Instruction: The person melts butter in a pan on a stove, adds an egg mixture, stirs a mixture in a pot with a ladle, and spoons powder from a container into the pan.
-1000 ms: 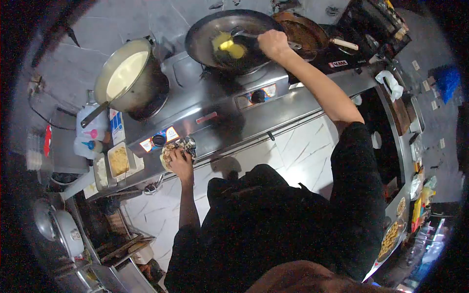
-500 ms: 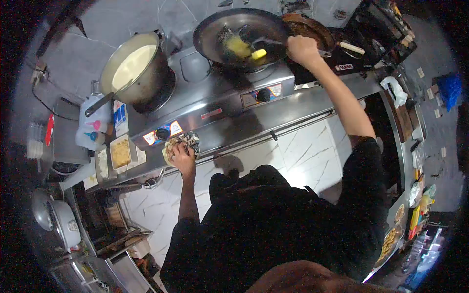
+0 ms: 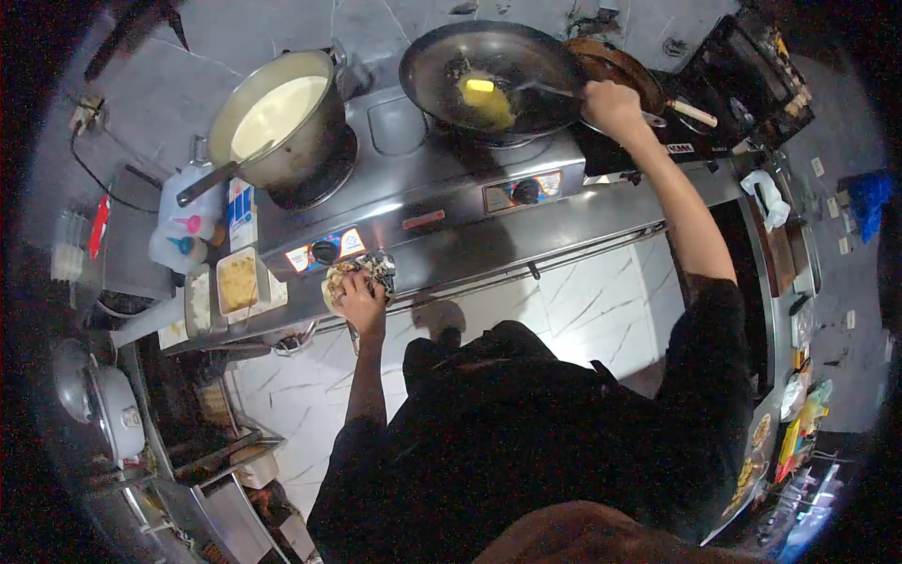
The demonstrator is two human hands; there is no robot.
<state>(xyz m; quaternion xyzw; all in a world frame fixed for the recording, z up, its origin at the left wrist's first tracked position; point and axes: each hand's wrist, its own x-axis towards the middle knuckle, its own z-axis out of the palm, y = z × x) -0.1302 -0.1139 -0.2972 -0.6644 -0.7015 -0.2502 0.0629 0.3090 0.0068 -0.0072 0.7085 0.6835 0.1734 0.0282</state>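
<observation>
My right hand [image 3: 615, 108] is closed around a long, thin-handled metal utensil [image 3: 550, 90] that reaches into the dark wok [image 3: 432, 70]. I cannot make out the shape of its head. A yellow block of butter [image 3: 479, 86] sits in the wok beside a melted yellow pool [image 3: 496, 111]. At the stove's front edge, my left hand [image 3: 359, 303] grips a crumpled patterned cloth [image 3: 378, 267], with its fingers pressed into the folds. Just above that cloth is the left burner knob [image 3: 325, 252].
A large pot [image 3: 315, 132] of pale creamy liquid stands on the left burner, its handle [image 3: 209, 183] pointing toward the front left. A tub of crumbly yellowish food [image 3: 237, 287] is near the counter edge. Behind the wok lies a brown pan [image 3: 615, 70] with a pale handle [image 3: 693, 114].
The butter block has shifted from the pool's right side to above it, with the melted pool now stretching toward the lower right. The camera view has moved slightly. Both hands keep their grips.
</observation>
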